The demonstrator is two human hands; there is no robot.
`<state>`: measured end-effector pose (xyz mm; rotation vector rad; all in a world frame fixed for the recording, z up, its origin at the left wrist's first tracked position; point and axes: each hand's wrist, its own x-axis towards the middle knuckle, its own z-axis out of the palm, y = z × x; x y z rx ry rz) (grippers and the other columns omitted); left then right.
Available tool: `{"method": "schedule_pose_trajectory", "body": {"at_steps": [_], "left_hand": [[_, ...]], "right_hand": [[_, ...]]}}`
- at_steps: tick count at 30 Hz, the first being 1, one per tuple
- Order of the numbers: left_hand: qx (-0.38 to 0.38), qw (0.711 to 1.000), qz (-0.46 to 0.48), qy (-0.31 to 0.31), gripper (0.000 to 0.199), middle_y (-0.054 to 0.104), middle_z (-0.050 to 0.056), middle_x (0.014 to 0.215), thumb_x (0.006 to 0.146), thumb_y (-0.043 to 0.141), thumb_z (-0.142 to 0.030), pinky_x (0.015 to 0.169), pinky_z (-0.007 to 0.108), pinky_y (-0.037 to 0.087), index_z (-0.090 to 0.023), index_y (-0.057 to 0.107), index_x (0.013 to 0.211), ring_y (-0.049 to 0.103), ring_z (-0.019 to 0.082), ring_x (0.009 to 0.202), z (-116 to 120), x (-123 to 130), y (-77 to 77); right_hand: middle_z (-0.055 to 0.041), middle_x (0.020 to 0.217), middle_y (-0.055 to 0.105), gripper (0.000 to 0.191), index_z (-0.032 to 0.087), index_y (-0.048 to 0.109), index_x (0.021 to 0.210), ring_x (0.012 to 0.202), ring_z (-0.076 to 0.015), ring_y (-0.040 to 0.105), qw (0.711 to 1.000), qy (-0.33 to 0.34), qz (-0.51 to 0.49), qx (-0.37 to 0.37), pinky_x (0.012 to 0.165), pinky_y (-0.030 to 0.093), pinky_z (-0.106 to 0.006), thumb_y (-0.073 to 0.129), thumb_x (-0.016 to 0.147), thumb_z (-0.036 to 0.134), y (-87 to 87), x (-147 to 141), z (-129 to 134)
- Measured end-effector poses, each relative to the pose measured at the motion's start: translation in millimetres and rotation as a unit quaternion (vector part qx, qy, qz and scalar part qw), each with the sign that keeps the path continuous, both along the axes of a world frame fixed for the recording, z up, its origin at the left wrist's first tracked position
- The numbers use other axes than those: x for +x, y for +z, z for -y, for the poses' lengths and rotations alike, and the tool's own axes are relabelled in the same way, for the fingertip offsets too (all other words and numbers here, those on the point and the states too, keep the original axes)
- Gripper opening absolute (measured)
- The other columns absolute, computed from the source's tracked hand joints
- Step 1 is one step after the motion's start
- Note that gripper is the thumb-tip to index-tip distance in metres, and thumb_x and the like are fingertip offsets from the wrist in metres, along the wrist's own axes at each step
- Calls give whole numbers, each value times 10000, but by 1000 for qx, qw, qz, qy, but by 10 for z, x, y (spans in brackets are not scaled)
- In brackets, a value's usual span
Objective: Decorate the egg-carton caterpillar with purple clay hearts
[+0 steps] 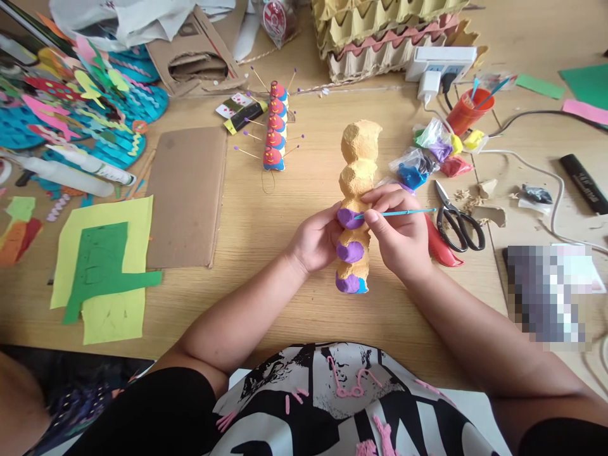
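A strip of egg carton (358,180) covered in orange clay runs away from me, with purple clay patches on its three nearer bumps and a bit of blue at the near end. My left hand (317,239) grips its left side around the middle. Between the thumb and fingers of my right hand (399,231) is a thin light-blue tool (411,212), its tip at the third purple patch from the near end. Fingers of that hand also touch the strip's right side.
Beyond stands a finished-looking red and blue caterpillar (275,130) with sticks. Right: scissors (458,218), clay bags (415,171), red cup (468,114), power strip (441,63), black marker (583,183). Left: cardboard (187,196), green and yellow paper (102,266), glue bottles (71,177). Egg trays (380,38) are stacked behind.
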<state>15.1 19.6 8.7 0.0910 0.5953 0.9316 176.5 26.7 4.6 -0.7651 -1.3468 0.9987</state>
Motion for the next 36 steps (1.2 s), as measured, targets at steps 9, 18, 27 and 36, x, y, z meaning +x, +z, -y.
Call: {"method": "schedule_pose_trajectory", "body": {"at_steps": [9,18,27,36], "left_hand": [[24,999,-23,-18,256,850,60,897,1063,555,-280,750,309,635,-197,795,1030,818,219,803,0,1,-23],[25,999,-20,-21,260,858,69,908,1050,572,-296,785,338,627,-203,812,1010,828,248,845,-6,-2,-55],[16,1000,-10,-15,283,841,64,878,1066,539,-300,783,339,619,-199,801,1030,810,230,801,-5,3,-14],[4,1000,-20,6,242,834,48,859,1020,580,-323,735,352,617,-213,792,1057,800,246,757,-27,-40,-61]], "right_hand": [[-18,986,755,289,274,681,855,986,-206,710,1000,-1,-13,1,907,575,-392,882,941,462,-18,-1,-2],[-10,983,760,324,271,658,846,959,-199,711,1000,-3,-15,2,868,582,-380,886,933,484,-33,-3,-25],[-19,1037,734,275,274,653,879,1025,-206,699,999,13,-42,-4,942,570,-398,861,966,432,-74,-9,-23],[4,913,576,280,275,651,885,842,-169,555,998,21,-61,-15,783,481,-346,854,971,447,-120,-22,-27]]}}
